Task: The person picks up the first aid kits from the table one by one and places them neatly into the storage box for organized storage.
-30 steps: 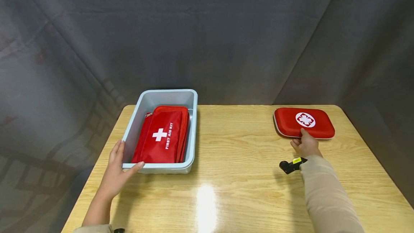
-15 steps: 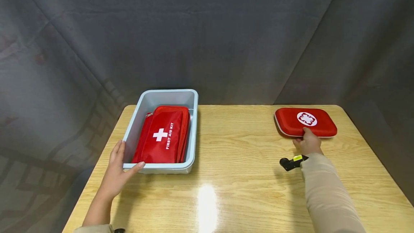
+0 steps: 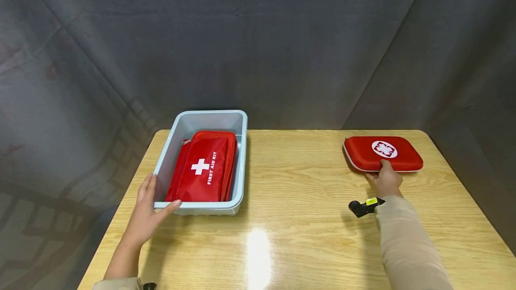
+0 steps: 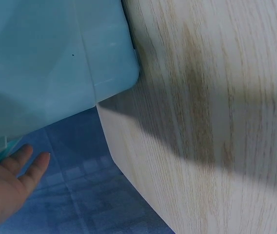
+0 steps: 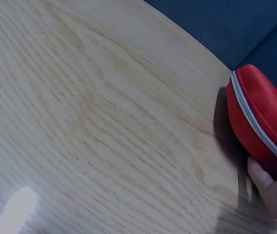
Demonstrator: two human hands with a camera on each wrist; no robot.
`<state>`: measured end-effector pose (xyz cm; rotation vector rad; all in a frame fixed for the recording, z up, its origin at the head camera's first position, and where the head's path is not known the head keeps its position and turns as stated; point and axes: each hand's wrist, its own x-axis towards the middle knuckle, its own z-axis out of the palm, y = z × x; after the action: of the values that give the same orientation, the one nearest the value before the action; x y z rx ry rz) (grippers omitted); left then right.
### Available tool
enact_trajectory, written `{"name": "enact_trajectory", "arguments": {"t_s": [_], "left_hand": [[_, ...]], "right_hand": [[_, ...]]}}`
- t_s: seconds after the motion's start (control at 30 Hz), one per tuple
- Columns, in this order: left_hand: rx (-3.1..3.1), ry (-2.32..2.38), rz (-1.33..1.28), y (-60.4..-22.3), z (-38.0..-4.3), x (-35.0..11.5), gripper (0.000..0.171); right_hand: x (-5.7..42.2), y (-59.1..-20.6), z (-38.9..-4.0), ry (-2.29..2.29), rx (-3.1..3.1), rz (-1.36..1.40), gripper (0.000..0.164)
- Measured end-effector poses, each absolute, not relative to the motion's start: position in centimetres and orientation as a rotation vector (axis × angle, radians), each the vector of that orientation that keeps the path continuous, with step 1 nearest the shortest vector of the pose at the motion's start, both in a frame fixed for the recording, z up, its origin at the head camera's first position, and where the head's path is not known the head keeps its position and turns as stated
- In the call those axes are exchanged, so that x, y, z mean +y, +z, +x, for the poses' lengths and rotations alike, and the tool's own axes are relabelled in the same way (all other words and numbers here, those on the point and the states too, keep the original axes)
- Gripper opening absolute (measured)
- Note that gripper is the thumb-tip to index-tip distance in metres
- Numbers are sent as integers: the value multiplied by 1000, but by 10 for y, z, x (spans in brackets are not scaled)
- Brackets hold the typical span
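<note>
On the right of the table lies a red zippered hard case (image 3: pixel 403 153) with a white round cross emblem. My right hand (image 3: pixel 387 180) grips its near edge, thumb on top and fingers tucked below. In the right wrist view a finger (image 5: pixel 259 175) shows under the zipper side of the case. At the left, my left hand (image 3: pixel 143 216) rests on the near left corner of a light blue-grey plastic bin (image 3: pixel 242 169), thumb and fingers spread and fairly straight. Inside the bin lies a red first aid pouch (image 3: pixel 201 182) with a white cross, on top of other red pouches.
The wooden table (image 3: pixel 298 200) stretches between the bin and the case. Grey fabric (image 3: pixel 282 57) hangs behind and along both sides. A black wrist device (image 3: pixel 364 207) sits at the right cuff.
The red case has shifted slightly to the right along with my right hand, whose fingers have moved in under its near edge. My left hand and the bin have stayed put.
</note>
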<state>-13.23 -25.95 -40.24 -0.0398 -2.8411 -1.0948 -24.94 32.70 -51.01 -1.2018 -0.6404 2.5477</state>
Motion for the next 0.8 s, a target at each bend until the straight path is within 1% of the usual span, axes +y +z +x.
{"name": "enact_trajectory", "arguments": {"t_s": [0.3, 0.5, 0.63, 0.77, 0.8], "left_hand": [[-2851, -1086, -37, -402, -134, -258, 94], [-2850, -1089, -40, -403, -134, -258, 94], [-2852, -1093, -39, -403, -135, -257, 94], [-2850, -1085, -42, -403, -135, -257, 93], [-2850, -1084, -44, -403, -136, -257, 93]], "right_hand": [[330, -514, -246, 2476, -677, -1250, 77], [329, -512, -243, 2480, -702, -1220, 77], [326, -504, -241, 2497, -696, -1199, 77], [318, -493, -237, 2544, -702, -1186, 75], [315, -489, -235, 2540, -728, -1190, 72]]}}
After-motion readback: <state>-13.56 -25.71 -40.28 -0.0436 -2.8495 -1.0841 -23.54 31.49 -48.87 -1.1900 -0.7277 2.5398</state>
